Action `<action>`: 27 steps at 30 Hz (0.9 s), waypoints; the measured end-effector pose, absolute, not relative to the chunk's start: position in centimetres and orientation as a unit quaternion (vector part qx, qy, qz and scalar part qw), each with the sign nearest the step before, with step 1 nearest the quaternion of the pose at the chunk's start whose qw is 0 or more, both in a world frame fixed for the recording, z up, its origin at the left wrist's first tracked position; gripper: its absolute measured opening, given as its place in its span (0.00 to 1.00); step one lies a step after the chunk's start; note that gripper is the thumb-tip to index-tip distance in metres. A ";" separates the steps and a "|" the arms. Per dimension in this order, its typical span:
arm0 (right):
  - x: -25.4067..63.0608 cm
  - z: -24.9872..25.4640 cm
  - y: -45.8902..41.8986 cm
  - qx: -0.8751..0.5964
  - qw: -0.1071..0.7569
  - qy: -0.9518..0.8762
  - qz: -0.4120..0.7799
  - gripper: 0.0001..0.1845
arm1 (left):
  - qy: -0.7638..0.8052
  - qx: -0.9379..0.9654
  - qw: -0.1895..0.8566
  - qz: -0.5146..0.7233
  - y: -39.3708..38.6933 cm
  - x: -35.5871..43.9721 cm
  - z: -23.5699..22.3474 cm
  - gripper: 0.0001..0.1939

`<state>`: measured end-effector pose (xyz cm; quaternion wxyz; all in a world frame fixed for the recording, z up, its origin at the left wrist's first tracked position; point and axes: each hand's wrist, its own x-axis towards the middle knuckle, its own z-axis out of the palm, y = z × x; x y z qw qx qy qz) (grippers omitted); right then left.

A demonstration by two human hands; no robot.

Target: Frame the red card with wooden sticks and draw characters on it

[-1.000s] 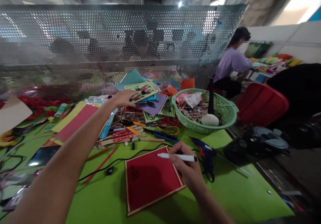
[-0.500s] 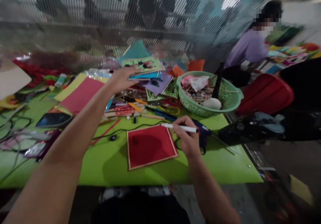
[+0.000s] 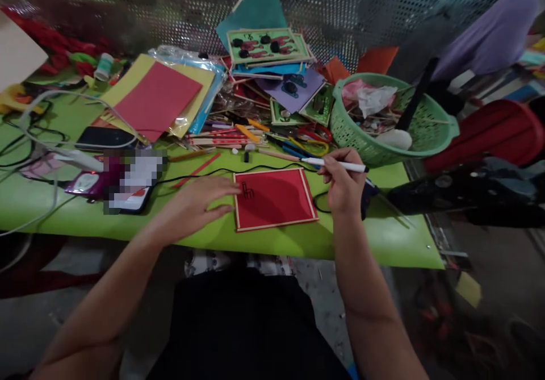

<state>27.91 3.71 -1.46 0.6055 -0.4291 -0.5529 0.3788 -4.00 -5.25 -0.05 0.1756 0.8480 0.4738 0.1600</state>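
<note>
A red card (image 3: 276, 201) edged with thin pale strips lies flat near the front of the green table (image 3: 272, 242). Black marks show on its left part. My left hand (image 3: 202, 204) is open, fingers stretched out, its fingertips at the card's left edge. Above the card's upper right corner, my right hand (image 3: 343, 181) grips a white marker (image 3: 347, 166) with a black end. The marker's other end points left over the card. Behind my right hand, a dark blue tool (image 3: 368, 192) is partly hidden.
A green basket (image 3: 394, 148) of scraps stands at the back right. Decorated cards (image 3: 266, 46) are piled at the back centre, beside pens and sticks (image 3: 221, 140). To the left lie coloured paper sheets (image 3: 157, 99), a phone (image 3: 136, 190) and cables. A person in purple (image 3: 489, 33) is beyond.
My left hand has come back from the pile of decorated cards to the red card's left edge. My right hand still holds the marker. The view has tilted downward.
</note>
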 end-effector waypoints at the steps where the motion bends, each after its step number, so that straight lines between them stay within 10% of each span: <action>1: 27.9 -1.6 3.8 -0.429 0.606 -0.554 0.376 0.08 | 0.453 0.859 0.186 0.150 -6.2 -3.5 -0.6 0.20; 27: 26.3 -3.7 4.4 -0.494 0.565 -0.563 0.345 0.11 | 0.179 0.973 0.052 0.136 -5.9 8.2 -6.9 0.34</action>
